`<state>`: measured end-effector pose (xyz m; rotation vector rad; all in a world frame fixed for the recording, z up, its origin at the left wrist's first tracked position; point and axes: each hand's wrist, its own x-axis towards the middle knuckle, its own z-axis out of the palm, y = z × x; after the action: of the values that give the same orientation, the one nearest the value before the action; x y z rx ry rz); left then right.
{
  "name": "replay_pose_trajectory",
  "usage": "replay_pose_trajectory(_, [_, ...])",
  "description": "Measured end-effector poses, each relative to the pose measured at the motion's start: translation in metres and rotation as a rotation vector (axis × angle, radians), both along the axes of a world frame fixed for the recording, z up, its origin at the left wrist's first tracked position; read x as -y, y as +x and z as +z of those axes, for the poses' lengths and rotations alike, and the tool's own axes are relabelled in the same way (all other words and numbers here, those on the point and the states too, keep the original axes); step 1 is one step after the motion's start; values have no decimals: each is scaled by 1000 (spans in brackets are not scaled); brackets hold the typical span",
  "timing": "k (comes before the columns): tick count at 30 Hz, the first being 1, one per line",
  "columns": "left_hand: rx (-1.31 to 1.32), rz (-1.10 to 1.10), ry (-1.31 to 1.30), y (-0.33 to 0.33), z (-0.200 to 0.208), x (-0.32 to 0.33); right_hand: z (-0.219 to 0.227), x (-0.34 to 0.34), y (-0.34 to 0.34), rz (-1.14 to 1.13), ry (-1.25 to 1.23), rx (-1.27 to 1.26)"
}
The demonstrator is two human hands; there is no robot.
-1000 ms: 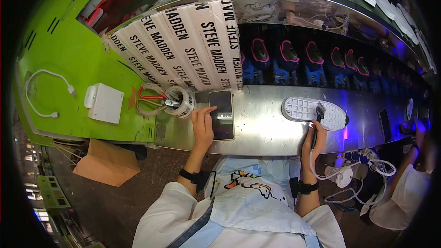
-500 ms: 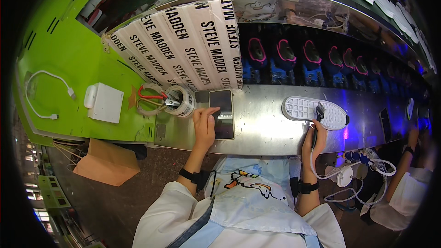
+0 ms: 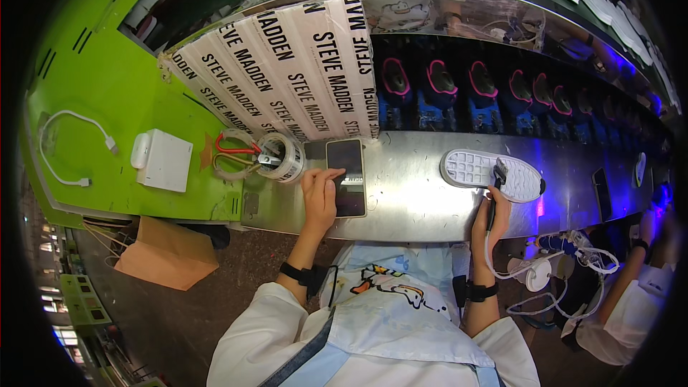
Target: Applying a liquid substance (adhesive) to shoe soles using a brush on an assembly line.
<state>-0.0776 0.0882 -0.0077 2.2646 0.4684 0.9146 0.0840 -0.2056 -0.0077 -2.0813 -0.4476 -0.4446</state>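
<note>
so, from the head view, i judge the step in hand to be a touch on the phone (image 3: 345,153): the left hand (image 3: 318,197) is loosely curled, gripping nothing i can see, a fingertip at the screen. the right hand (image 3: 492,213) grips a corded brush-like tool (image 3: 500,172), its head over the white sole (image 3: 459,166) on the metal bench (image 3: 405,204). the next move, i reckon, calls for a steady right grip

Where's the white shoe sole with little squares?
In the head view, the white, grid-patterned shoe sole lies right of centre on the silver metal bench, just beyond the person's bare right hand.
</note>
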Motion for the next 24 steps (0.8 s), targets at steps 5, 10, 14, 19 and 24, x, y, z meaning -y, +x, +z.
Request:
replay_pose_trajectory(5, [-1,17,5,0,-2,0,2,-3,-1,-12,29,17])
replay_pose_trajectory(10, [5,34,-3,0,-2,1,2,-1,-1,9,-2,0])
replay_pose_trajectory(14, [-19,8,-12,1,2,2,1,1,0,10,-6,6])
replay_pose_trajectory(19, [-207,-49,121,2,5,4,-1,1,1,6,-10,14])
replay_pose_trajectory(24, [-118,-125,123,4,-2,0,2,-2,0,-11,12,22])
